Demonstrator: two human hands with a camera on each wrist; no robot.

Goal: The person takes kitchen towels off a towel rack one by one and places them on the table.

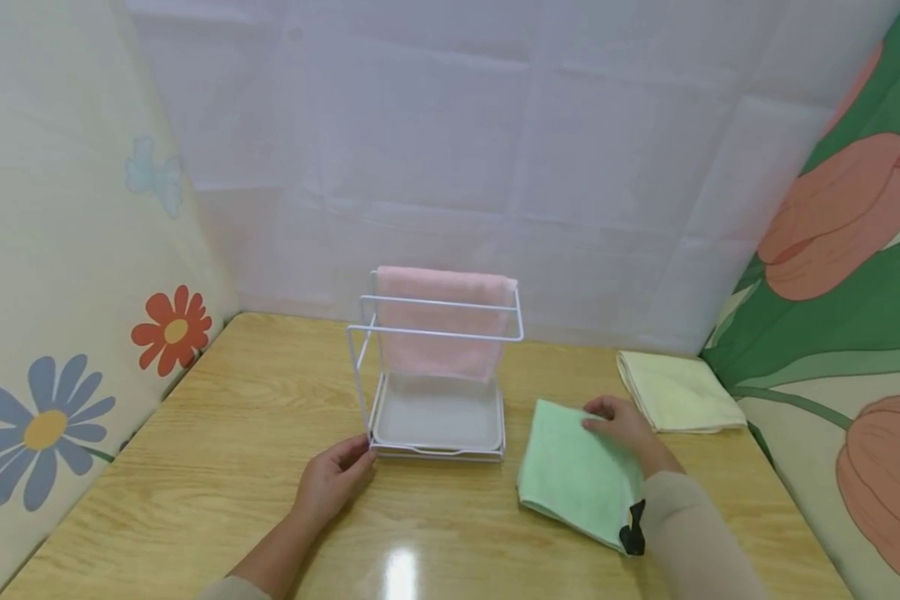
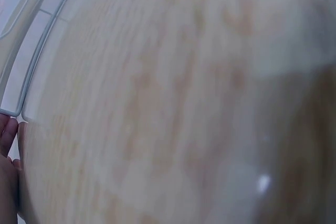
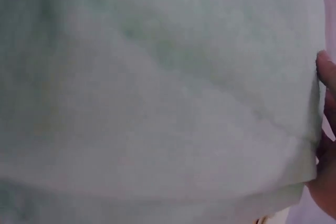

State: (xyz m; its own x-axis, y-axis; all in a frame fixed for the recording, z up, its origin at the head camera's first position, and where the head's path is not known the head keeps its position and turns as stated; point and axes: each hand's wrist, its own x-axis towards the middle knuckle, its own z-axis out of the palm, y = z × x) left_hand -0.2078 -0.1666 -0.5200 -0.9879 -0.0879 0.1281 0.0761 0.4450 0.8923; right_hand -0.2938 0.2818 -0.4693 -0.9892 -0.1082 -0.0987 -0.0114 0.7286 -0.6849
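My left hand (image 1: 330, 483) holds the front left corner of a small white wire towel rack (image 1: 435, 336); its fingertips show at the bent wire (image 2: 18, 113) in the left wrist view. A pink towel (image 1: 442, 325) hangs folded over the rack's rear bar, while the two nearer bars are bare. In my right hand (image 1: 626, 429) is a folded green towel (image 1: 577, 467), pinched along its upper right edge and tilted over the table. That towel (image 3: 157, 103) fills most of the right wrist view, with the thumb (image 3: 326, 69) against its edge.
A white tray (image 1: 438, 412) sits in the rack's base. A folded pale yellow towel (image 1: 678, 392) lies at the right rear of the wooden table (image 1: 270, 400). A white cloth backdrop (image 1: 420, 150) hangs behind, with flower-printed sheets at both sides.
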